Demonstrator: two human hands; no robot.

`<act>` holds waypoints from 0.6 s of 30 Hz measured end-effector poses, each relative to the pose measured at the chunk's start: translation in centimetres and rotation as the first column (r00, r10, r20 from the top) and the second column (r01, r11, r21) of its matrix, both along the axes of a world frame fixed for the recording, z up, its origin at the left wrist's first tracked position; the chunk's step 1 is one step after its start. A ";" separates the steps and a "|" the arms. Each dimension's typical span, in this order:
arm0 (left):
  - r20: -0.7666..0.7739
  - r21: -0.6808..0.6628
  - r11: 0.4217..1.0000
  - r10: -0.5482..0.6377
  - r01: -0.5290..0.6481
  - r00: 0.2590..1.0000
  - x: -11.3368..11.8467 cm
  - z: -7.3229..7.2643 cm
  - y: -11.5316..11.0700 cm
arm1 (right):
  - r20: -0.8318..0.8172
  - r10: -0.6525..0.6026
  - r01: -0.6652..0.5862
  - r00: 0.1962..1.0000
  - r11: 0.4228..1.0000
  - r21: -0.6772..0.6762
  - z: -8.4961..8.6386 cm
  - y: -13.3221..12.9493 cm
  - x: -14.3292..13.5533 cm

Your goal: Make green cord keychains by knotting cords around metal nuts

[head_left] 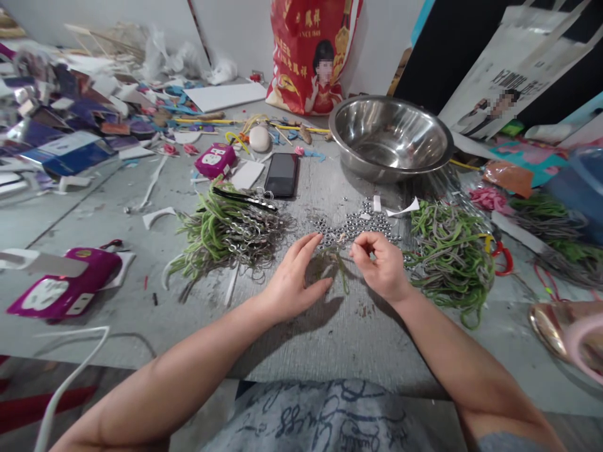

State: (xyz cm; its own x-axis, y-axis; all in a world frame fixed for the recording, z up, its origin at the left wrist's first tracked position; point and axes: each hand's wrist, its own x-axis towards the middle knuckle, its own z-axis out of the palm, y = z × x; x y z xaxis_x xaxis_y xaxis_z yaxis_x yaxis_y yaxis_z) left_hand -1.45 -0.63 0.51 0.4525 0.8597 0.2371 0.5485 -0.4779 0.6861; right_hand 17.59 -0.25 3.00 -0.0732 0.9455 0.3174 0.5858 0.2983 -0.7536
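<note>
At a grey desk (320,345), viewed over my remote head-camera feed, two bare hands work above a scatter of silver beads (360,225); the left hand (294,276) holds its fingers open, thumb well apart, while the right hand (381,267) has thumb and forefinger pinched together, though I cannot tell what, if anything, is between them. A thin green-grey cord (343,276) hangs in the gap between the hands, so blurred that I cannot trace its ends; the beads lie just beyond, the nearest partly hidden by the right hand.

To the left rests a green-and-grey bundle (211,226) strung with silver pieces, its strands too tangled for me to count; to the right, a second cord heap (447,257) lies beside a red loop handle (503,258), the rest of that tool hard to make out. Behind stand a steel bowl (372,171), its far contents plain reflections, and a dark phone (281,176); a red bag (301,63) is cut off by the top edge, a blue container (581,188) and a pink ring (572,339) by the right; clutter (85,107) at far left smears beyond naming.
</note>
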 end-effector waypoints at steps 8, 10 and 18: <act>0.272 -0.292 0.917 -0.194 0.273 0.943 -0.2 0.9 -0.2 | -0.211 0.228 -0.236 0.951 0.971 -0.017 0.9 -2.7 -0.9; 0.378 -0.461 0.823 -0.156 0.331 0.913 0.0 0.7 -0.1 | -0.341 0.187 -0.216 0.921 0.975 -0.051 0.7 -2.5 -1.0; 0.494 -0.695 0.642 0.096 0.325 0.864 0.0 0.3 0.6 | -0.671 -0.004 -0.074 0.741 0.993 -0.089 -0.7 -0.3 0.5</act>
State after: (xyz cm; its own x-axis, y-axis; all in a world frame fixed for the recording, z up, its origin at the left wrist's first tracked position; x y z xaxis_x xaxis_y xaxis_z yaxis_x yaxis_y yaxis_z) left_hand -1.41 -0.07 0.85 0.5796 0.7758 -0.2496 0.0555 0.2680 0.9618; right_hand 18.05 -0.51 2.28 0.0874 0.9761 0.1989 -0.0910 0.2066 -0.9742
